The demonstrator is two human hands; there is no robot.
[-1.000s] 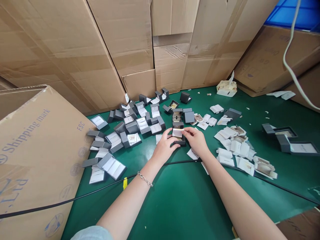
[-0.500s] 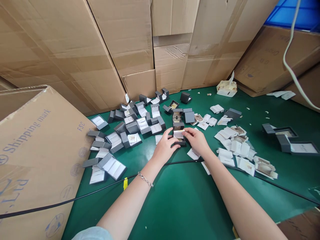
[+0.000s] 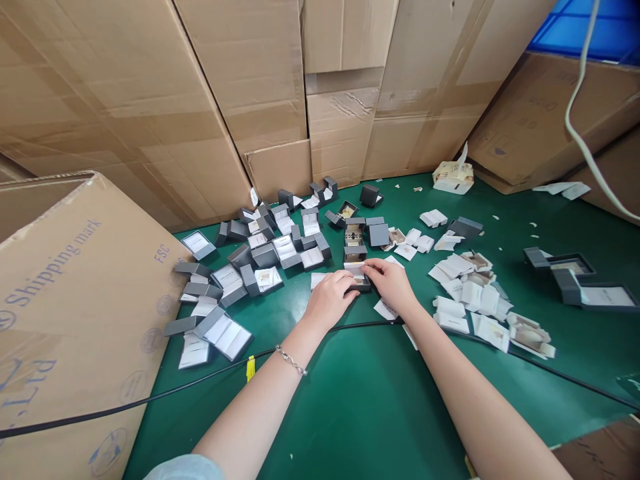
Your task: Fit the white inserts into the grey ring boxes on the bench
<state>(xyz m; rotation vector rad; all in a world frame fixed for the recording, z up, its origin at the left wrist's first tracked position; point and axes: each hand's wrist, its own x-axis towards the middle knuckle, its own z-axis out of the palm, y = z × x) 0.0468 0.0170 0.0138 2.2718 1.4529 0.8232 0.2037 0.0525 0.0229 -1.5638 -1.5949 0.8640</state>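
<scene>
My left hand (image 3: 331, 297) and my right hand (image 3: 391, 283) meet over a small open grey box (image 3: 361, 285) on the green table (image 3: 370, 393). Both hands have their fingers curled on the box and press a white card (image 3: 353, 266) down into it. Just beyond stands a short row of open grey boxes (image 3: 355, 241) with pale inserts. Left of my hands lies a heap of open grey boxes (image 3: 260, 253). To the right lies a scatter of white cards and inserts (image 3: 475, 293).
Large cardboard cartons (image 3: 240, 87) wall the back; another carton (image 3: 65, 300) stands at the left. A black cable (image 3: 200, 379) crosses the table under my forearms. Two larger grey boxes (image 3: 580, 280) sit far right. A white cable (image 3: 580, 127) hangs at upper right.
The white card held above the box has come down into it. Both hands have lowered and closed in on the box.
</scene>
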